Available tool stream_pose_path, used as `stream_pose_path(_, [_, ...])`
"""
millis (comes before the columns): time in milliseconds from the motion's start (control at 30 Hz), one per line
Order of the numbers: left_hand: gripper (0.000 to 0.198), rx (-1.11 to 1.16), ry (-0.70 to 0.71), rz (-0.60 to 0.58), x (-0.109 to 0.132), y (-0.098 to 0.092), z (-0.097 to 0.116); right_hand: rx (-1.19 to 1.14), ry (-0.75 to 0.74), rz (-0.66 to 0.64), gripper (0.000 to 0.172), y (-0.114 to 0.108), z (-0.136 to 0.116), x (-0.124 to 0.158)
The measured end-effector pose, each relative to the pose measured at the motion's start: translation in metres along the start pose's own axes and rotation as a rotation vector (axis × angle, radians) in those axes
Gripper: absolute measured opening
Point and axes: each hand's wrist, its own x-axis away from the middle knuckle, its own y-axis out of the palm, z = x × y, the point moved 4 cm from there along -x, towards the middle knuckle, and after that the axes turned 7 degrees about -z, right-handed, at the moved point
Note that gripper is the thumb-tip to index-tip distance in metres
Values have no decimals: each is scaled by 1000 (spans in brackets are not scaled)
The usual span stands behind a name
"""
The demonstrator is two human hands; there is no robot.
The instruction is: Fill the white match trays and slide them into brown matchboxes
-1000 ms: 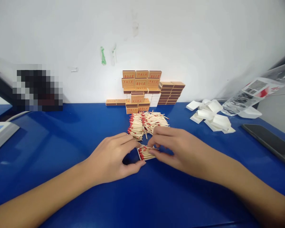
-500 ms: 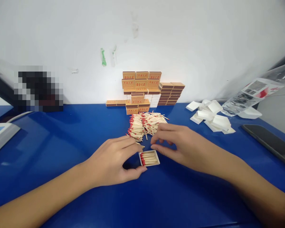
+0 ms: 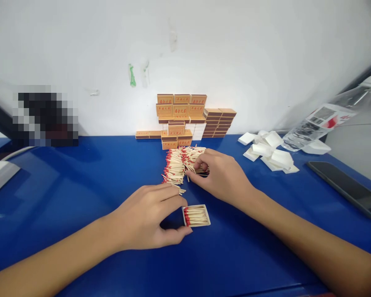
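Observation:
A small white matchbox tray lies on the blue table, filled with red-tipped wooden matches side by side. My left hand grips its left end, thumb at the near side and index finger at the far side. Beyond it is a pile of loose matches, heads mostly to the left. My right hand is at the right part of this pile, fingers curled and thumb low, with matches between the fingertips. How many it holds is hidden.
Orange matchboxes are stacked against the wall, with brown-sided ones beside them. Empty white trays lie heaped at right, near a leaning plastic bottle and a phone. A white power strip is at left.
My right hand has moved from beside the tray forward into the match pile. The left hand stays on the tray; the view has shifted slightly.

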Motion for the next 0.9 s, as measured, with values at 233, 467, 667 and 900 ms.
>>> stream_pose_path(233, [21,-11,-14,-14,1,0,-1,11,-57,-105,25,3,-1,-3])
stream_pose_path(467, [24,-31,-46,35,2,-3,-6,-15,-180,-181,17,-11,9,-1])
stream_pose_path(667, [24,-41,-140,48,1,-5,-11,-153,-386,-227,14,-42,2,12])
stream_pose_path(900, [23,-6,-138,33,0,-4,-11,-163,-438,-480,12,-28,-14,27])
